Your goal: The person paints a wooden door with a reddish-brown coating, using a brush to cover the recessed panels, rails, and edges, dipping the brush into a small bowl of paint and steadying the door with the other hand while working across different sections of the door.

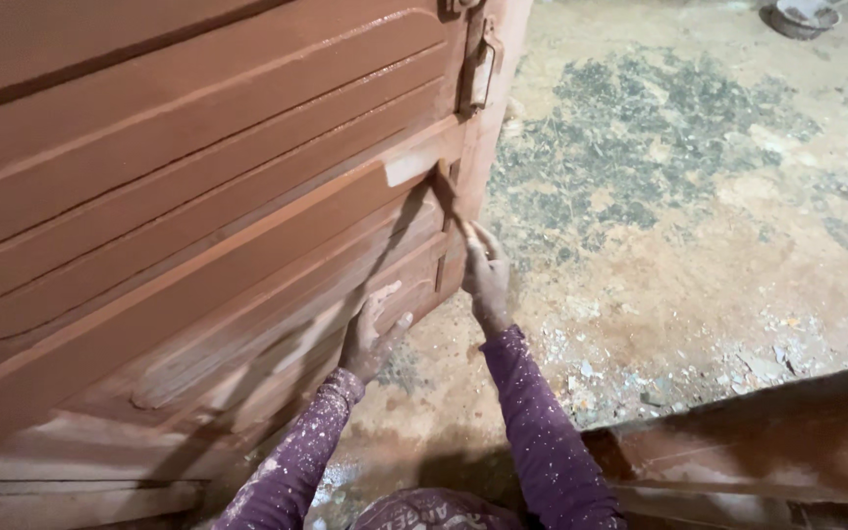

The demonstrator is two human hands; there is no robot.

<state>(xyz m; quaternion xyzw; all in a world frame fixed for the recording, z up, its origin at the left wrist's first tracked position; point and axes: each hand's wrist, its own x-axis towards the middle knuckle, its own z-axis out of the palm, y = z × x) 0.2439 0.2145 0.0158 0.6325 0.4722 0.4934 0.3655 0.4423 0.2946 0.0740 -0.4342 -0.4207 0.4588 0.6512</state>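
Your right hand point(486, 275) holds a thin brush point(447, 201), fingers clamped on its handle, and the tip of the brush touches the right edge of the reddish-brown wooden door point(198, 196), just beside a pale unpainted patch point(409, 167). The door fills the left side of the scene, panelled with raised mouldings. Your left hand point(370, 334) rests flat against the lower part of the door, nearer to you, its fingers spread apart and pressed on the wood. Both arms wear purple speckled sleeves point(542, 432). A metal latch point(480, 69) sits on the door's edge, farther away. To the right lies a dusty concrete floor point(689, 196), with a round bowl point(802, 17) at the far right.
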